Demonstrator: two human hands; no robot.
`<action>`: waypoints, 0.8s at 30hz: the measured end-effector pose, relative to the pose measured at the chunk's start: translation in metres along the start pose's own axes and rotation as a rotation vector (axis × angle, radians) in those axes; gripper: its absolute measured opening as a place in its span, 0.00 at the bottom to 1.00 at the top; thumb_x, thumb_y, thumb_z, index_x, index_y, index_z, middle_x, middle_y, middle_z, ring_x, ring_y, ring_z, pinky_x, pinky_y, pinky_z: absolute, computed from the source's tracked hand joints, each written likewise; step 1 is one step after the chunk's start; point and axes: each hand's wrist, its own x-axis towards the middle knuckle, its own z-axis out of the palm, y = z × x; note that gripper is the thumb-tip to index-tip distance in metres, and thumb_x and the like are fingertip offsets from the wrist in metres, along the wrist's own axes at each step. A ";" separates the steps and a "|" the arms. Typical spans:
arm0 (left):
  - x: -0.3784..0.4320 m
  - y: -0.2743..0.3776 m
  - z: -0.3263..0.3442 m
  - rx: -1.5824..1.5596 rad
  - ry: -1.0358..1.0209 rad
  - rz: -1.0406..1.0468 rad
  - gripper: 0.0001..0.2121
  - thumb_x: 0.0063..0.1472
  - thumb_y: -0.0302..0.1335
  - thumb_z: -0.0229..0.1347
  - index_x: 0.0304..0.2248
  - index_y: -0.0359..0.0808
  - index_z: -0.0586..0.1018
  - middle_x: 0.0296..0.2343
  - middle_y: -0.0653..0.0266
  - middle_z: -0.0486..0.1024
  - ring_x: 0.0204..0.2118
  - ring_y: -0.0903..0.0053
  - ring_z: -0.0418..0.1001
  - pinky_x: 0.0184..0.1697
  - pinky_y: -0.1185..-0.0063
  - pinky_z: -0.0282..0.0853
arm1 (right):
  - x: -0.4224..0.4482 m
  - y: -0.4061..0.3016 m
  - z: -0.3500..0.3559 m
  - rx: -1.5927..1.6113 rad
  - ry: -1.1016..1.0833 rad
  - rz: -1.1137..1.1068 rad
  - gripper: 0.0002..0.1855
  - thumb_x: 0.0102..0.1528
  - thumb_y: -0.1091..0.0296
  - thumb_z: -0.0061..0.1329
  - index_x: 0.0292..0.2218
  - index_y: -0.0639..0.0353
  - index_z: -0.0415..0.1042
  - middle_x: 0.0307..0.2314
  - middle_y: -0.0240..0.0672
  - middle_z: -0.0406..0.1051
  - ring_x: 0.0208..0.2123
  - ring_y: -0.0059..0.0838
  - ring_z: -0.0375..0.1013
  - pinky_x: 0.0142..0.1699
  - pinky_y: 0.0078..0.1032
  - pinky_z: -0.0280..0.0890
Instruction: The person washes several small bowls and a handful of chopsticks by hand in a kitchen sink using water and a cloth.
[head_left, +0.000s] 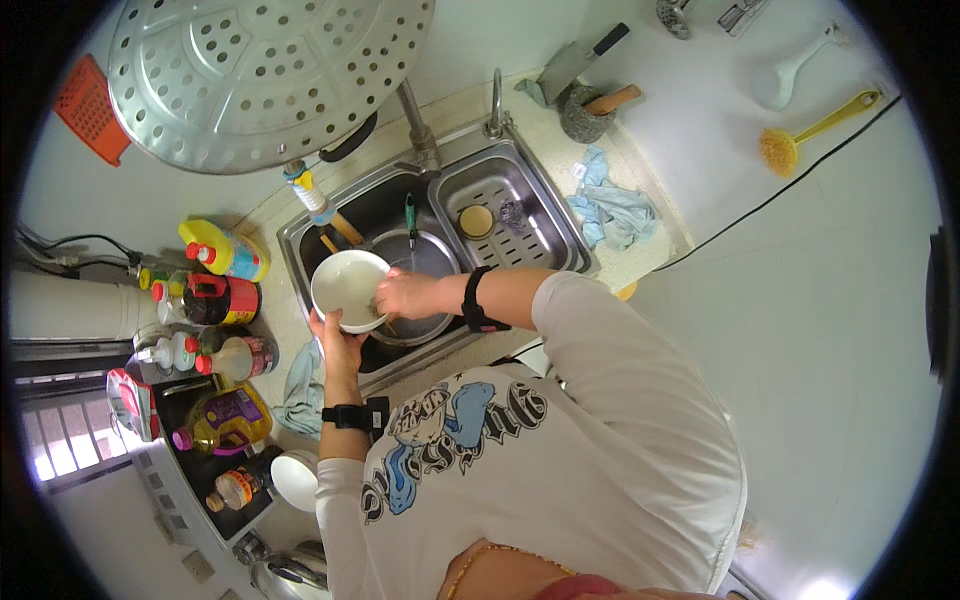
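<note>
My left hand grips the lower left rim of a white bowl, thumb over the edge. The bowl is held over the left basin of a stainless steel sink. My right hand is curled at the bowl's right side, fingertips inside the rim. A small dark scrap shows by those fingers, but whether they pinch it is hidden. Below the bowl, a round metal pan lies in the basin. A green-handled utensil leans into the pan.
The right basin holds a slotted tray, a round yellowish sponge and a mesh scourer. A faucet rises behind. A perforated steamer plate hangs at upper left. Bottles line the left counter; cloths lie right.
</note>
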 end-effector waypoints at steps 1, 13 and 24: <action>-0.001 -0.002 0.002 -0.003 -0.009 0.001 0.34 0.52 0.34 0.52 0.53 0.49 0.45 0.49 0.55 0.55 0.49 0.61 0.61 0.38 0.63 0.70 | 0.004 -0.005 -0.001 -0.008 -0.001 0.004 0.09 0.44 0.58 0.49 0.27 0.51 0.72 0.27 0.30 0.70 0.35 0.29 0.69 0.42 0.34 0.59; -0.003 0.001 0.005 -0.006 -0.032 0.054 0.29 0.54 0.35 0.50 0.52 0.47 0.49 0.48 0.55 0.57 0.49 0.62 0.61 0.42 0.62 0.67 | -0.003 -0.005 0.002 0.064 0.073 0.041 0.11 0.42 0.61 0.52 0.30 0.53 0.71 0.27 0.32 0.70 0.36 0.35 0.68 0.40 0.36 0.59; 0.009 -0.006 -0.005 0.006 -0.006 -0.200 0.29 0.57 0.55 0.42 0.53 0.50 0.50 0.53 0.62 0.53 0.54 0.64 0.54 0.50 0.54 0.53 | 0.004 -0.020 0.023 0.454 0.297 0.301 0.11 0.44 0.64 0.53 0.30 0.59 0.70 0.28 0.41 0.71 0.32 0.44 0.69 0.37 0.35 0.63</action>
